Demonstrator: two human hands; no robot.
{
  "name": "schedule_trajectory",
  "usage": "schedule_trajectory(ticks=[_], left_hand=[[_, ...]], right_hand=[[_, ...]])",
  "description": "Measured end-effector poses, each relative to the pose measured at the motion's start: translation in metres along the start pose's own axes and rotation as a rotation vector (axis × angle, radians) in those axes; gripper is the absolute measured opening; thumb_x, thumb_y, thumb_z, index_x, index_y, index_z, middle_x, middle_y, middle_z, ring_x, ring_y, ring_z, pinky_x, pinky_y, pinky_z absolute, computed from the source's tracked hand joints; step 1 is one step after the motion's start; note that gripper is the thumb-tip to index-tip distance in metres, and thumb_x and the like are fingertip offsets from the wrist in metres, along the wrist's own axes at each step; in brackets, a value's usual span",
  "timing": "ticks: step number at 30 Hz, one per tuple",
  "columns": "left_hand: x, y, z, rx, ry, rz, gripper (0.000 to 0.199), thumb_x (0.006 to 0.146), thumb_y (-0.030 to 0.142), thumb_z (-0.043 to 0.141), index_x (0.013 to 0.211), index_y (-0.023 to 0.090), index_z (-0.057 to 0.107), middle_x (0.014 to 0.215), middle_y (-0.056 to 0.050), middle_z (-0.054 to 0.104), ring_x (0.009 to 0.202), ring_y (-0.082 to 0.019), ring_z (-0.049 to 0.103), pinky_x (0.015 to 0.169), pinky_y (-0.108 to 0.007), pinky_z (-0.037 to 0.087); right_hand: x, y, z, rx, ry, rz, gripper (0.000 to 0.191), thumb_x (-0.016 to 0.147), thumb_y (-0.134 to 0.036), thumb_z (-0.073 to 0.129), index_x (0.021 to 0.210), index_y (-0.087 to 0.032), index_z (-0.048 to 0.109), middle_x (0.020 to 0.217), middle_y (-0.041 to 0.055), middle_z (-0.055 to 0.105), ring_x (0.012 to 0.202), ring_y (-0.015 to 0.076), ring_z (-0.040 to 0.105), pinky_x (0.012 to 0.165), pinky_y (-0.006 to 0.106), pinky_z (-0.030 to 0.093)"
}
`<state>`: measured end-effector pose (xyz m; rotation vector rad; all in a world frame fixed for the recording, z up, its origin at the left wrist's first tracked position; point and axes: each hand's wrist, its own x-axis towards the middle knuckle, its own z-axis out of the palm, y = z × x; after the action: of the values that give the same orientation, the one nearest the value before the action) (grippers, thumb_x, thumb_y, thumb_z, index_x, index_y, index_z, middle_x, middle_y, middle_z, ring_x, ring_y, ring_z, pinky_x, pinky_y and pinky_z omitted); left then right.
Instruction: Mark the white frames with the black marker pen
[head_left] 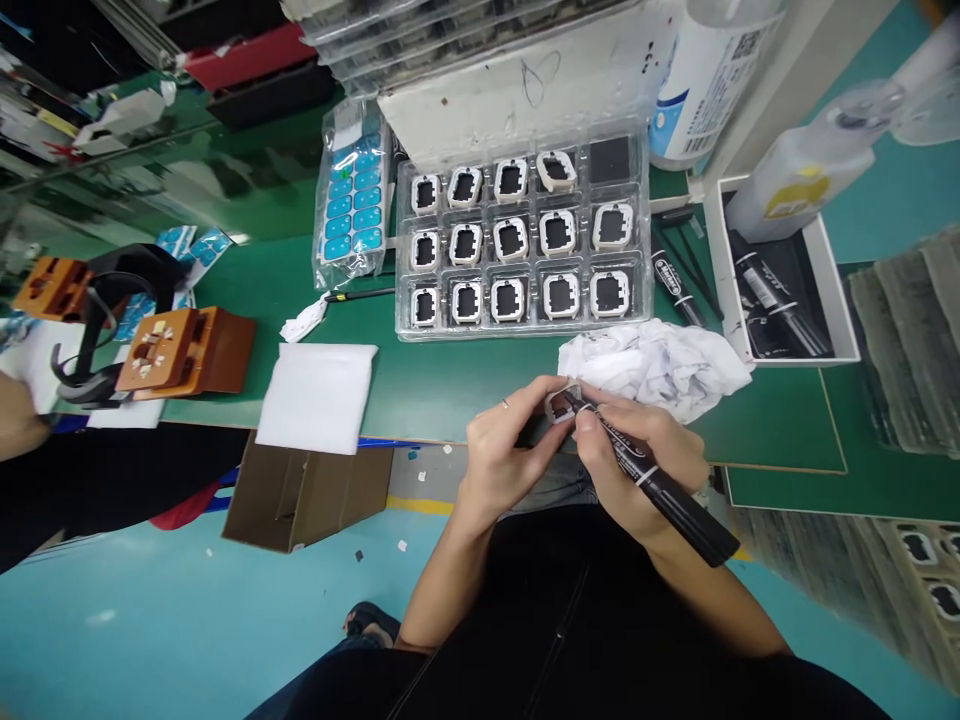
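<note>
My left hand (511, 440) pinches a small square frame (562, 402) at the front edge of the green table. A black marker (660, 490) is gripped in my right hand (637, 455), its tip touching or very near the frame. Behind both hands lies a crumpled white cloth (652, 365). A clear plastic tray (521, 270) farther back carries several similar white frames in rows, and its back right compartment (609, 160) shows no frame.
A white box (844, 310) with a bottle and markers stands right. Left are a foam sheet (316, 398), a bag of blue stickers (352, 200) and orange blocks (225, 350). Another person's arm (19, 420) is at far left. A cardboard box (330, 495) sits below the table.
</note>
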<state>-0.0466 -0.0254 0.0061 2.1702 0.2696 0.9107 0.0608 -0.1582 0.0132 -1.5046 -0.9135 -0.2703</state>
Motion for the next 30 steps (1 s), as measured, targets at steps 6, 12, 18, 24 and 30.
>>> schedule_trajectory(ticks=[6, 12, 18, 24, 30], left_hand=[[-0.0003, -0.0012, -0.0006, 0.015, 0.005, 0.006, 0.038, 0.108, 0.021, 0.084, 0.145, 0.023, 0.078, 0.113, -0.005, 0.089, 0.09, -0.016, 0.086, 0.086, -0.025, 0.071], [0.001, -0.0003, -0.0045, -0.065, -0.013, -0.067, 0.041, 0.103, 0.019, 0.089, 0.143, 0.025, 0.082, 0.113, -0.003, 0.09, 0.09, -0.016, 0.087, 0.09, -0.025, 0.073], [0.0079, 0.0031, -0.008, -0.344, -0.043, -0.247, 0.054, 0.087, 0.019, 0.104, 0.137, 0.021, 0.086, 0.108, -0.004, 0.091, 0.091, -0.02, 0.09, 0.088, -0.026, 0.077], [0.0091, 0.0028, -0.0081, -0.4, -0.047, -0.261, 0.055, 0.086, 0.017, 0.105, 0.137, 0.021, 0.086, 0.109, -0.004, 0.091, 0.094, -0.019, 0.09, 0.091, -0.024, 0.077], [0.009, -0.001, -0.01, -0.403, -0.072, -0.265, 0.043, 0.093, 0.018, 0.099, 0.135, 0.02, 0.087, 0.112, -0.005, 0.09, 0.095, -0.018, 0.088, 0.096, -0.027, 0.076]], right_hand=[[0.0004, -0.0023, -0.0014, -0.032, -0.025, 0.021, 0.019, 0.102, -0.012, 0.085, 0.113, -0.025, 0.077, 0.117, 0.009, 0.089, 0.103, 0.0304, 0.091, 0.088, 0.036, 0.079], [0.0025, -0.0037, -0.0016, 0.038, -0.004, 0.067, 0.013, 0.104, -0.016, 0.083, 0.106, -0.026, 0.076, 0.111, 0.0052, 0.09, 0.099, 0.0297, 0.091, 0.083, 0.035, 0.078], [0.0009, -0.0065, -0.0017, 0.175, 0.043, 0.197, 0.012, 0.105, -0.022, 0.085, 0.1, -0.027, 0.075, 0.101, 0.0006, 0.089, 0.069, 0.0231, 0.086, 0.078, 0.034, 0.078], [0.0013, -0.0069, -0.0018, 0.153, 0.045, 0.153, 0.013, 0.104, -0.02, 0.084, 0.098, -0.026, 0.074, 0.101, 0.0009, 0.09, 0.066, 0.0217, 0.085, 0.074, 0.031, 0.077], [0.0004, -0.0044, -0.0014, 0.13, 0.048, 0.078, 0.014, 0.101, -0.017, 0.084, 0.103, -0.026, 0.074, 0.099, 0.0023, 0.089, 0.087, 0.0306, 0.091, 0.076, 0.035, 0.08]])
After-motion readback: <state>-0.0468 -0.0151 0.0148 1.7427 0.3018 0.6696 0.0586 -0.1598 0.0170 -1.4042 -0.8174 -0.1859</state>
